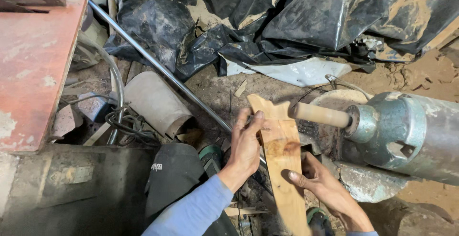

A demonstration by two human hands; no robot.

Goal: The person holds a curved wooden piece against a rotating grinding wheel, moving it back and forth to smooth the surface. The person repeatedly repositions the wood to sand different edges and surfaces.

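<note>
While both hands grip the board [282,159], left hand [246,147] up top and right hand [318,181] below, it touches the drum [321,114]. Fingers close by could get scraped.

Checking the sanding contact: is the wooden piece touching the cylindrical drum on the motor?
Touching. In the head view, the notched upper edge of the wooden piece meets the tip of the tan drum with no visible gap, while the left hand and right hand grip it.
</note>
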